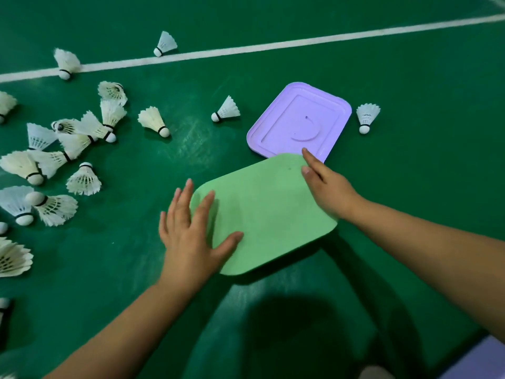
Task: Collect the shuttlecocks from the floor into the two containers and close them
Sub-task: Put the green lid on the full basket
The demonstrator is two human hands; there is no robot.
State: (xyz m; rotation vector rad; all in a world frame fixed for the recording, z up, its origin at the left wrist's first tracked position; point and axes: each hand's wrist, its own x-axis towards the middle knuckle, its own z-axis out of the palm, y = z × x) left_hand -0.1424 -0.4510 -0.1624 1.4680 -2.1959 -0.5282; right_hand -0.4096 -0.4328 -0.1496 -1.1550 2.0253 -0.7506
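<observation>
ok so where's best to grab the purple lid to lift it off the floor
Probably the purple lid by its raised rim at the far right corner, coming from the right: it lies flat, and its near edge is covered by the green lid and the right hand.

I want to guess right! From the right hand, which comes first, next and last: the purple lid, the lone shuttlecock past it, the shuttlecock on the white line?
1. purple lid, touching the right hand fingertips
2. lone shuttlecock, right of that lid
3. shuttlecock on the white line, far left
</observation>
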